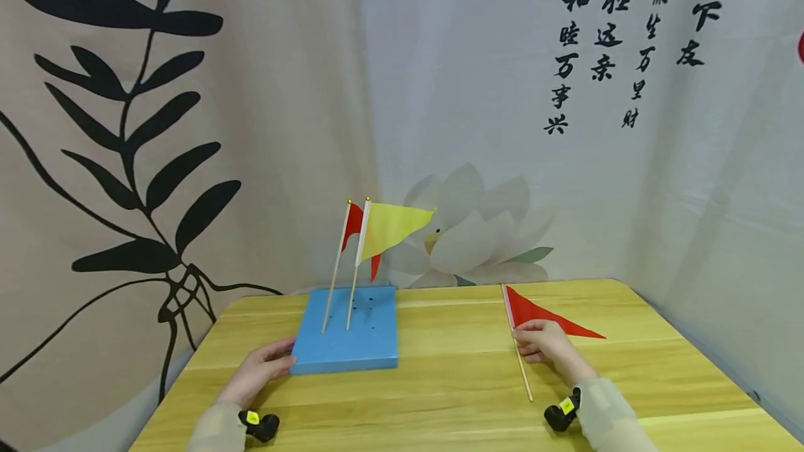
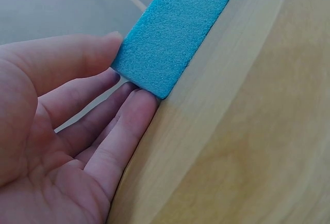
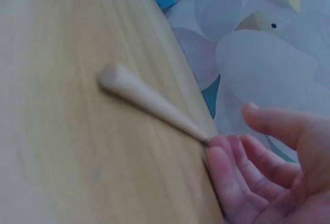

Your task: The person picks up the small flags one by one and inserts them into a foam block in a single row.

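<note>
A blue foam block (image 1: 352,358) lies on the left half of the table, with small holes in its top. A red flag (image 1: 353,220) and a yellow flag (image 1: 392,227) stand slightly tilted in it. My left hand (image 1: 264,367) touches the block's near left corner, its thumb and fingertips against the blue side (image 2: 172,38). Another red flag (image 1: 540,312) lies on the right half of the table. My right hand (image 1: 545,344) is at its wooden stick (image 3: 149,97). There the fingertips touch the stick and the thumb stands apart from them.
Under everything is a light wooden table (image 1: 452,396). Behind it hangs a pale curtain (image 1: 301,89) printed with dark leaves, a lotus and writing. A black wrist camera (image 1: 260,426) is on the left wrist, another camera (image 1: 561,411) on the right.
</note>
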{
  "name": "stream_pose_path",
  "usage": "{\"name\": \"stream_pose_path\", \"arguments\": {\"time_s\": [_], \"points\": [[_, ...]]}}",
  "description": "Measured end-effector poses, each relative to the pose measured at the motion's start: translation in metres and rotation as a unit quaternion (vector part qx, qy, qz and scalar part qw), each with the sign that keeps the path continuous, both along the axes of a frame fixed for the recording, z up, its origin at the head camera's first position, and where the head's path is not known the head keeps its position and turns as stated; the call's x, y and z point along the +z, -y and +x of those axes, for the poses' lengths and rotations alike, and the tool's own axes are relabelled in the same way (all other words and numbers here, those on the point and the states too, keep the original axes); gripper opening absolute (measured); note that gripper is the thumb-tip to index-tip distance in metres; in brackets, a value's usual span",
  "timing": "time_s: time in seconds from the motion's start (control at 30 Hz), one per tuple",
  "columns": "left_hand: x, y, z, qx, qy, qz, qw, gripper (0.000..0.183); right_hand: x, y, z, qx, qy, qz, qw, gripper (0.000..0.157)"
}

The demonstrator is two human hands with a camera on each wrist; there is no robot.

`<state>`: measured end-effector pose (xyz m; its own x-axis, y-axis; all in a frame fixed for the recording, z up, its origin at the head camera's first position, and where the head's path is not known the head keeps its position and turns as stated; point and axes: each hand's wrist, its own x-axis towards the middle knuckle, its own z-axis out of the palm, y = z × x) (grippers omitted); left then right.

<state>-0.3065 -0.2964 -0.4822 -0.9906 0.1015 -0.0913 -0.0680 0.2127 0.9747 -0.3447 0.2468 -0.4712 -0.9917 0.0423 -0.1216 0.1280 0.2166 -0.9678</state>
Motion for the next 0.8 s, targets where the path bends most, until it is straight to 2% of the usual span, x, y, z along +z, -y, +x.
{"name": "stream_pose_path", "arguments": {"time_s": [0.23, 0.33, 0.47, 0.63, 0.8], "points": [[0.000, 0.001, -0.001, 0.011, 0.002, 0.002, 0.9999, 0.059, -0.002, 0.000, -0.006, -0.002, 0.001, 0.035, 0.999, 0.029], [-0.001, 0.000, -0.001, 0.010, 0.001, 0.003, 0.9999, 0.059, -0.003, 0.000, -0.007, -0.006, -0.004, 0.077, 0.997, 0.027], [-0.002, 0.000, -0.002, 0.010, 0.000, 0.004, 0.9999, 0.058, -0.002, 0.003, -0.009, -0.008, -0.011, 0.148, 0.989, 0.023], [-0.002, 0.000, -0.002, 0.011, 0.002, 0.002, 0.9999, 0.058, -0.002, 0.007, -0.012, 0.006, -0.017, 0.196, 0.980, 0.034], [-0.003, 0.000, -0.003, 0.010, -0.001, 0.001, 1.0000, 0.058, -0.001, 0.009, -0.012, -0.007, -0.029, 0.234, 0.972, 0.035]]}}
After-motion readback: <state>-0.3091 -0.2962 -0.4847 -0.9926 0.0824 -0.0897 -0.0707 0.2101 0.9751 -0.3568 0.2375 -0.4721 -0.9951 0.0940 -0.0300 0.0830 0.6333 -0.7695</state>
